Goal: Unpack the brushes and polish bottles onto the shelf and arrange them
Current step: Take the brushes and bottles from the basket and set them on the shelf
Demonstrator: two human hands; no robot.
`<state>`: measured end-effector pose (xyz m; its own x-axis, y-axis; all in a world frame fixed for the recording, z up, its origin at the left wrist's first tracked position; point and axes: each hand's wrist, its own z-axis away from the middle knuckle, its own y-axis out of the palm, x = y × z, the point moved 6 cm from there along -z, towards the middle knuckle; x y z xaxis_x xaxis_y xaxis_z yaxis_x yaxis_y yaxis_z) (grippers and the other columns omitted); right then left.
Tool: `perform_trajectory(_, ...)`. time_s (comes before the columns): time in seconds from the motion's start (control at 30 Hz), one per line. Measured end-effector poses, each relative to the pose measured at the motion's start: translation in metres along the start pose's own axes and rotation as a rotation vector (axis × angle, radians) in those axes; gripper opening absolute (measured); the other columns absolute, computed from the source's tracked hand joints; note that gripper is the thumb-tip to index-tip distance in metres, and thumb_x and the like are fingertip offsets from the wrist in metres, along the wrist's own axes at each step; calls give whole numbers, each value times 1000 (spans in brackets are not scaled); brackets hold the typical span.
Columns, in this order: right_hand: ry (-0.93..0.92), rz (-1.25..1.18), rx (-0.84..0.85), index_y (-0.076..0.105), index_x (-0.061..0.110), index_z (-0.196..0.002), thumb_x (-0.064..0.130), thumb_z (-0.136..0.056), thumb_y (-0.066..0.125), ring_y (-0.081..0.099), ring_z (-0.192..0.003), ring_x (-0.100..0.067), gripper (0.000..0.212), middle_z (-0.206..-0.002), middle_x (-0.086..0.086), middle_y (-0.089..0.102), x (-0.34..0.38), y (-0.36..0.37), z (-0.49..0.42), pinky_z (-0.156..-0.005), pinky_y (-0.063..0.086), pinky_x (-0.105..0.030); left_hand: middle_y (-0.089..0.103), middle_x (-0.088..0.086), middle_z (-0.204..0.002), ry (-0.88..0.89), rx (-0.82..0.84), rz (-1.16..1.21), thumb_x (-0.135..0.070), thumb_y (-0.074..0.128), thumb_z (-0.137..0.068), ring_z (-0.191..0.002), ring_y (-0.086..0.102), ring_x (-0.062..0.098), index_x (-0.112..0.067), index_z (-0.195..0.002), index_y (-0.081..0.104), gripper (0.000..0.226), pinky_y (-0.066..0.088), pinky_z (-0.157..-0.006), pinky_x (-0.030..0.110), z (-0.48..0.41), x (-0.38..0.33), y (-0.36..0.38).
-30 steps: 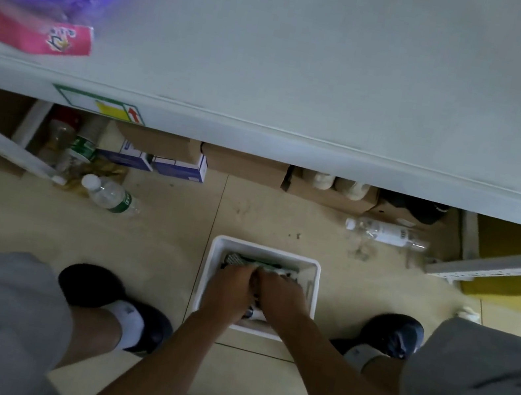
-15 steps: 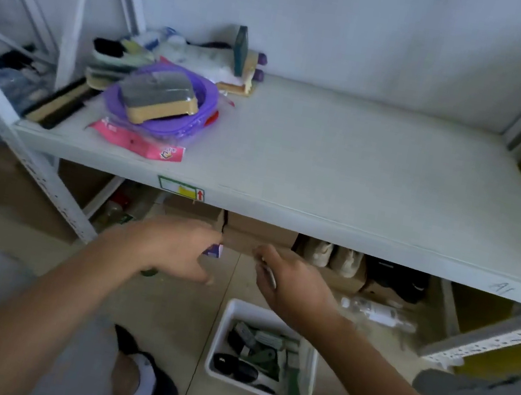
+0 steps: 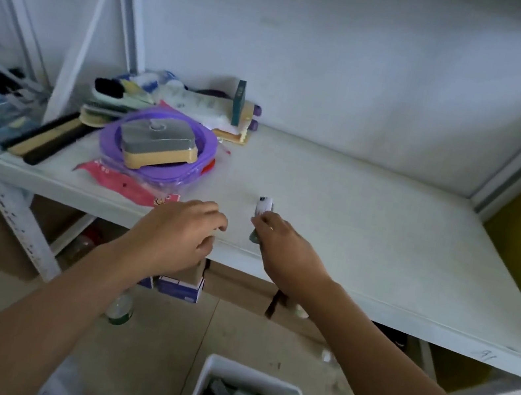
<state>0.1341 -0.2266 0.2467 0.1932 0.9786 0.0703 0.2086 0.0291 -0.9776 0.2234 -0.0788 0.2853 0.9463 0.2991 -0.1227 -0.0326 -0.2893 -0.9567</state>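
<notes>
Right hand [image 3: 281, 246] pinches a small brush [image 3: 262, 211] just above the shelf [image 3: 384, 236], near its front edge. Left hand [image 3: 176, 234] curls alongside, can't tell round what. Set down this near the lip, the brush could roll off towards the bin [image 3: 255, 374]

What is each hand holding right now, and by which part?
The right hand pinches a small white-topped, green-bodied item, likely a brush, by its green lower part. The left hand, loosely curled, seems empty.
</notes>
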Motion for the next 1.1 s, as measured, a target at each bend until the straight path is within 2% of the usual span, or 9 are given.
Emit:
perform_trajectory(0.17,-33,122,127,35,5,-149,31,-102,30,41,-138,-30,54,-159,-16,28,-4,31,-27,-104,46,-43,56,-14,-115,-8,-28,46,-28,55,-95,-99,55,5,-27,-121,60,26,53,-76,29,-11,17,2)
perform_trajectory(0.27,53,38,97,40,9,-145,45,-102,35,45,-134,-29,57,-155,-12,35,-5,29,-33,-107,42,-42,56,-12,-115,4,-25,64,-27,55,-95,-100,55,7,-26,-120,60,26,54,-77,33,-15,18,5)
perform_trajectory(0.47,53,2,111,36,10,-150,55,-102,31,22,-149,-24,66,-163,-9,24,7,19,-15,-117,30,-43,60,-11,-113,12,12,104,-27,57,-95,-97,58,8,-26,-120,62,26,55,-77,32,-11,-2,12)
perform_trajectory(0.53,10,-9,37,43,12,-145,48,-101,39,36,-141,-26,56,-153,-9,39,13,7,4,-111,38,-42,62,-11,-111,-3,29,125,-27,57,-95,-94,60,8,-27,-119,62,25,55,-77,32,-7,-9,13)
perform_trajectory(0.63,-43,-99,-65,55,19,-113,33,-97,47,59,-84,-22,23,-101,3,57,18,-16,47,-70,51,-37,62,-11,-111,9,63,113,-28,57,-95,-97,58,7,-25,-119,62,24,54,-77,31,5,-22,18)
perform_trajectory(0.77,27,-46,194,48,28,-89,38,-93,43,55,-59,-20,12,-71,8,56,-2,10,106,-54,43,-31,54,-10,-119,64,196,74,-30,58,-93,-113,51,10,-24,-125,58,32,48,-77,30,25,-43,43)
perform_trajectory(0.87,99,10,477,59,26,-97,39,-92,43,63,-77,-20,21,-87,3,66,-24,67,145,-56,44,-28,45,-9,-132,110,409,31,-37,58,-94,-121,47,10,-27,-141,42,51,49,-85,30,44,-61,75)
perform_trajectory(0.97,254,-44,731,63,19,-108,30,-93,48,63,-98,-26,24,-108,-6,66,-45,131,183,-75,52,-35,26,-2,-156,124,696,-13,-42,59,-96,-141,33,17,-24,-157,12,79,43,-105,37,61,-74,104)
perform_trajectory(1.1,379,-120,882,57,9,-127,22,-96,53,58,-115,-30,34,-130,-14,56,-51,207,223,-91,50,-38,7,1,-165,112,857,-40,-41,57,-97,-149,19,21,-22,-159,-7,90,32,-115,38,66,-82,122)
